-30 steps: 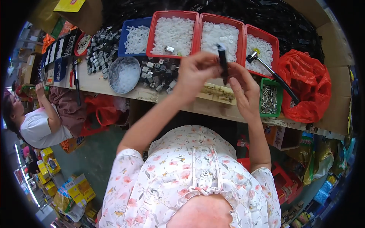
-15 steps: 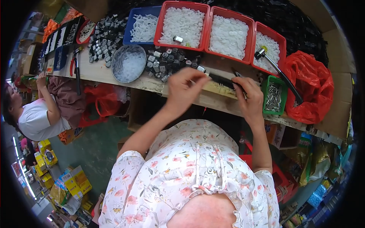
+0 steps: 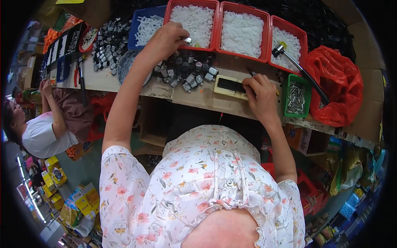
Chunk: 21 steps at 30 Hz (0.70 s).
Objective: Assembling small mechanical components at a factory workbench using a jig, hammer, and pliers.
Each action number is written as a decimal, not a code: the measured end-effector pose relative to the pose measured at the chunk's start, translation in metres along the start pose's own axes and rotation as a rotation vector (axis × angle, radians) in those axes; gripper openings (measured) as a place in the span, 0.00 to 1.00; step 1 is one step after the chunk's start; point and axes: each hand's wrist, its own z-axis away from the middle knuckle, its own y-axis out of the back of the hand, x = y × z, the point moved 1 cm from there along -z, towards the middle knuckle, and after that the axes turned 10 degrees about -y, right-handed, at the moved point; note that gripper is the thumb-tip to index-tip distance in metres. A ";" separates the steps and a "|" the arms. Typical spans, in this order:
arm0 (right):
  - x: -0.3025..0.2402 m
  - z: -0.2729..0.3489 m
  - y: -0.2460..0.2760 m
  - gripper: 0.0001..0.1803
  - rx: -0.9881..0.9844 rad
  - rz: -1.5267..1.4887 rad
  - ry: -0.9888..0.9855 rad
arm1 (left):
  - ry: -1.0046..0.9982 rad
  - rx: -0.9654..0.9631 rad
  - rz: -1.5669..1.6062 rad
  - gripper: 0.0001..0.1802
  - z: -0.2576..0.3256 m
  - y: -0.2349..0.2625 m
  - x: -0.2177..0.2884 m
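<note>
My left hand [image 3: 164, 40] reaches to the front of the left red tray [image 3: 217, 25] of white plastic pieces. Its fingertips are closed on a small silver metal block [image 3: 187, 40]. On the bench a pale yellow holder [image 3: 219, 89] lies with a long black part [image 3: 230, 84] in its recess. My right hand [image 3: 261, 91] bends over the right end of both, thumb and fingers closed on the black part; the exact contact is hidden. A thin pointed tool [image 3: 253, 73] sticks out just behind the right fingers, and I cannot tell whether they hold it.
Several black-and-silver blocks [image 3: 191, 68] lie behind the holder. To the right are a green bin [image 3: 285, 99] of metal pins, a hammer [image 3: 304, 72] and a red plastic bag [image 3: 335, 87]. A round metal bowl [image 3: 123, 68] stands left. Another person [image 3: 45, 128] sits far left.
My left hand has left the middle and moved up and left to the metal block in the tray. The black part has come down into the pale yellow holder under my right hand.
</note>
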 end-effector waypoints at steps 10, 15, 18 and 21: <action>0.004 0.004 0.000 0.12 -0.071 0.186 0.135 | -0.047 0.102 -0.010 0.11 -0.007 0.026 0.034; 0.004 0.002 -0.002 0.13 -0.076 0.176 0.126 | -0.060 0.220 0.299 0.13 0.005 0.007 0.093; 0.004 0.001 -0.001 0.12 -0.078 0.172 0.122 | -0.018 0.227 0.370 0.13 0.012 -0.016 0.112; 0.003 0.000 0.000 0.12 -0.086 0.162 0.112 | -0.019 0.209 0.367 0.13 0.016 -0.036 0.126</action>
